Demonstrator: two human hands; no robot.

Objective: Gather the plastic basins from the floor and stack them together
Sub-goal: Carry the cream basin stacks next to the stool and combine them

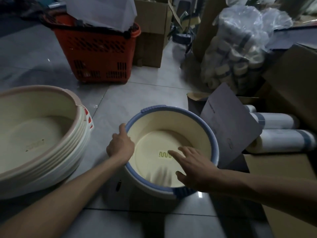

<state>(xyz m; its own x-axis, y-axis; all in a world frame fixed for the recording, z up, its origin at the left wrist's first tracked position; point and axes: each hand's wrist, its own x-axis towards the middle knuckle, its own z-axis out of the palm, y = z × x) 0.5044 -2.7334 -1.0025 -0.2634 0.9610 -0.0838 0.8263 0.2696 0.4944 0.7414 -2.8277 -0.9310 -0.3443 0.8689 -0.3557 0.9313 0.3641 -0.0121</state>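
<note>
A cream basin with a blue rim (202, 124) stands on the tiled floor in the middle of the head view. My left hand (120, 145) grips its left rim, fingers curled over the edge. My right hand (192, 165) hovers over the basin's inside with fingers spread and straight, holding nothing. To the left sits a stack of several larger cream basins (42, 134), the top one with a pinkish rim.
A red plastic shopping basket (96, 54) stands behind on the floor. Cardboard boxes (151, 31) fill the back and right side. A grey card sheet (228, 124) leans beside the basin, with wrapped white rolls (277, 131) and a plastic bag of goods (236, 48) at right.
</note>
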